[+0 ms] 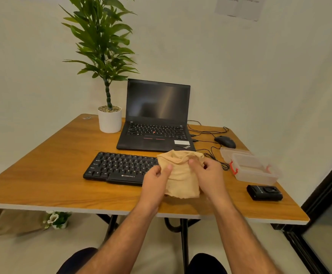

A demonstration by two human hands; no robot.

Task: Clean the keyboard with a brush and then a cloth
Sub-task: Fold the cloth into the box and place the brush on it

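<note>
Where both hands (183, 175) hold the cloth (182, 175), keyboard (119, 168) right end hidden

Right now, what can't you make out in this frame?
Head view only:
- Right end of the keyboard: hidden by the cloth and both hands.
- Brush: not visible anywhere.
- Inside the clear plastic box: too hazy to tell.
- Wall paper: top cut off, text blurred.
- Left hand and right hand grip: fingertips behind cloth.
</note>
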